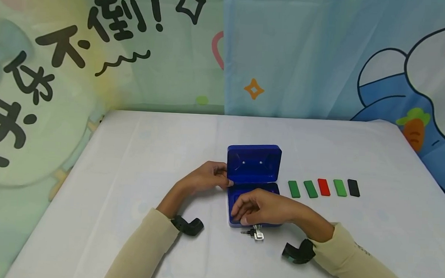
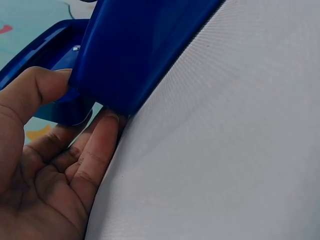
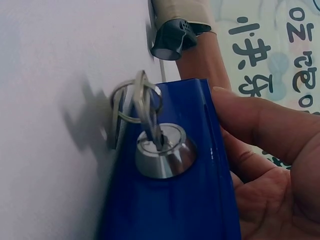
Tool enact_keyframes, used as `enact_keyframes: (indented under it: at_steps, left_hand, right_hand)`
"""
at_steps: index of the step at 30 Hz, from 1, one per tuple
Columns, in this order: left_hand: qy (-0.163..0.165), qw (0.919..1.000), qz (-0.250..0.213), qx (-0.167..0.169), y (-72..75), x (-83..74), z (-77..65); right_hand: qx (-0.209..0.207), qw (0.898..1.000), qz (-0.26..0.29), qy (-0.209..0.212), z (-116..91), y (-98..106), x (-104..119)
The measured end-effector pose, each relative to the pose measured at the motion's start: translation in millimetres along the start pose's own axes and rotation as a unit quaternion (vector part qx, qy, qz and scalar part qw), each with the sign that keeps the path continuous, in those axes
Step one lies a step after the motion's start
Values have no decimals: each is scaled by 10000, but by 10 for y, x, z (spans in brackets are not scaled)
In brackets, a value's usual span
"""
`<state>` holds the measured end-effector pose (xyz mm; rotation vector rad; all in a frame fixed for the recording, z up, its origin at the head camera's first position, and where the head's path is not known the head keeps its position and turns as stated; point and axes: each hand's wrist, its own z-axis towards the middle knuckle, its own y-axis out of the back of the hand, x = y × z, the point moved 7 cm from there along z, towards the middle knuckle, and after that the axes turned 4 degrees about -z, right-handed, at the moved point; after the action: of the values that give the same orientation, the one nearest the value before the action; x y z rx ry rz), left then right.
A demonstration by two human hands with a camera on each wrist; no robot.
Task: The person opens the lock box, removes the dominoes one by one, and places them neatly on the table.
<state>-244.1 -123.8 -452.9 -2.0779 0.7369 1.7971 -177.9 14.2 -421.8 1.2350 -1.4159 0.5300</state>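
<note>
A small blue metal cash box point(image 1: 253, 163) stands on the table with its lid raised. At the lid hinge's left end, my left hand point(image 1: 210, 176) pinches the box corner. In the left wrist view the thumb point(image 2: 42, 87) lies on the rim and the fingers are below and behind it. My right hand point(image 1: 266, 207) is over the lower half, fingers bent down into it; the box wall hides their tips in the right wrist view. Its thumb point(image 3: 265, 115) is at the front rim. Keys point(image 1: 257, 233) on a ring hang from the front lock point(image 3: 165, 152).
Right of the box lies a row of flat tiles: two dark green tiles point(image 1: 310, 189), a red tile point(image 1: 323, 187), a light green tile point(image 1: 340, 188) and a black tile point(image 1: 353, 188). A white cloth point(image 1: 162, 144) covers the table. Printed curtains point(image 1: 293, 55) hang behind it.
</note>
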Motion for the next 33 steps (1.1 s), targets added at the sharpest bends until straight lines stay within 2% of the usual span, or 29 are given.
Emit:
enact_keyframes:
  at_steps: [6,12,17,19,25,29,33]
  left_hand:
    - [-53,10000,77,-14,5,-8,7]
    - [-31,9998,202,-27,12,-6,8]
    - [-51,9999,160,-2,3,-1,9]
    - [-65,9999,118,2,2,-4,8]
    - [-74,10000,67,8,6,-10,7]
    - [-47,9999,128,14,3,-11,8]
    - [-33,9999,137,25,-3,-13,9]
  right_hand:
    - [-43,9998,150,91,19,7,8]
    - [-481,9987,173,62,2,86,-1]
    - [-730,9973,-40,21,-31,135,-10]
    - [-844,9964,60,-38,-41,154,-12]
    - [-1347,9879,732,-218,-100,265,-47]
    - [-1682,9831,644,-331,-177,361,-87]
    - [-1796,9805,690,-398,-244,406,-120]
